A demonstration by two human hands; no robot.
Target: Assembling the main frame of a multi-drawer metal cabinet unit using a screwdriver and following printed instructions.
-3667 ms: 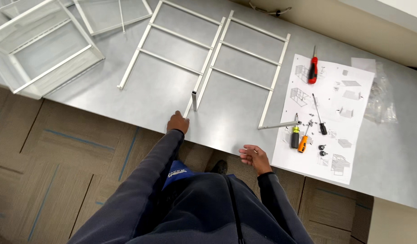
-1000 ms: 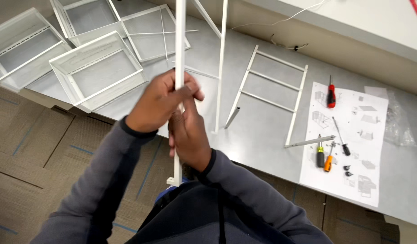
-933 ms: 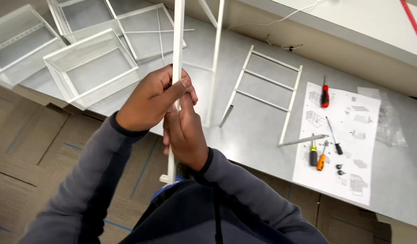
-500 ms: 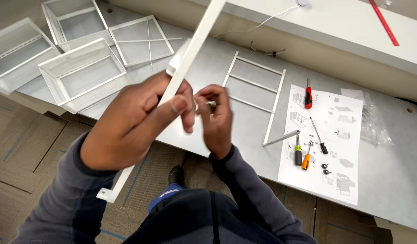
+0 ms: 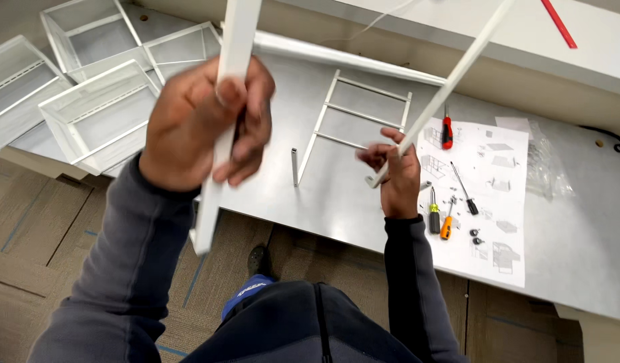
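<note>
My left hand (image 5: 205, 124) grips a white metal upright (image 5: 219, 134) of a ladder-like frame, held up close to the camera. My right hand (image 5: 394, 171) holds the lower end of the frame's other white rail (image 5: 451, 77), which slants up to the right. A second white ladder frame (image 5: 353, 121) lies flat on the grey table (image 5: 579, 242) between my hands.
Several white wire baskets (image 5: 88, 101) sit at the table's left end. An instruction sheet (image 5: 488, 195) lies at the right with a red-handled screwdriver (image 5: 446, 131), a yellow and an orange driver (image 5: 441, 218), small screws and a clear plastic bag (image 5: 545, 168). A beige wall ledge runs behind.
The frame, lying on the table at first, has been lifted. My hands, close together on one rail a moment ago, have spread apart, each on a separate rail.
</note>
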